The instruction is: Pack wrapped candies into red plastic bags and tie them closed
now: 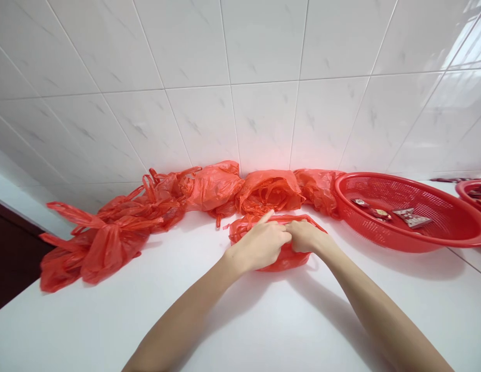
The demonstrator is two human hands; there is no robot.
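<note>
A small red plastic bag (246,227) lies on the white counter (264,320) in front of me. My left hand (261,244) is closed on the bag's top, fingers pinched round its handles, index finger sticking up a little. My right hand (305,236) grips the same handles from the right, knuckles touching the left hand. Most of the bag is hidden under both hands.
A row of tied red plastic bags (209,188) lines the tiled wall, with more bags (104,240) heaped at the left near the counter's edge. A red mesh basket (450,235) holding small packets (413,217) stands at the right; a second red basket (475,192) shows behind it.
</note>
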